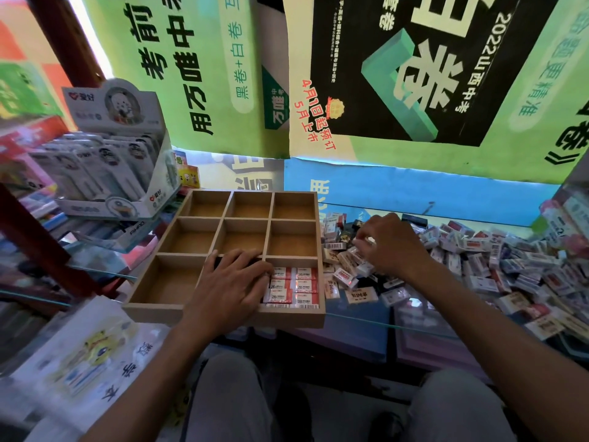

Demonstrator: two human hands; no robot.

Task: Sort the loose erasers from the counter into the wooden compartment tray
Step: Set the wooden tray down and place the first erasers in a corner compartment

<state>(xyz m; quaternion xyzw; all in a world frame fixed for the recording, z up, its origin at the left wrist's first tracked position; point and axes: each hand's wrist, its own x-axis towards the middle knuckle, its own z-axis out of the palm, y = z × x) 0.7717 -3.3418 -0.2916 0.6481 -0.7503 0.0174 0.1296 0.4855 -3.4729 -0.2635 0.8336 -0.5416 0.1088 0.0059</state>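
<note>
**Filling the tray's near row**

My left hand (234, 282) lies flat, fingers straight, over the middle near compartment of the wooden tray (223, 314), pressing on what is packed beneath it. My right hand (387, 247) is curled into the loose erasers (478, 263) heaped on the glass desk (360, 317) just right of the tray; whether that grip has closed on one I cannot tell.

To do this well, I judge I should lift one eraser cleanly from the heap's tray-side edge, turn it label-up, and lay it squarely beside its neighbours, keeping rows tight.

The packed erasers (294, 287) in the tray's near right compartment read "2B" on red-and-white sleeves with barcodes. Behind the tray, a poster (398, 68) shows "2022" and "4月1日".
</note>
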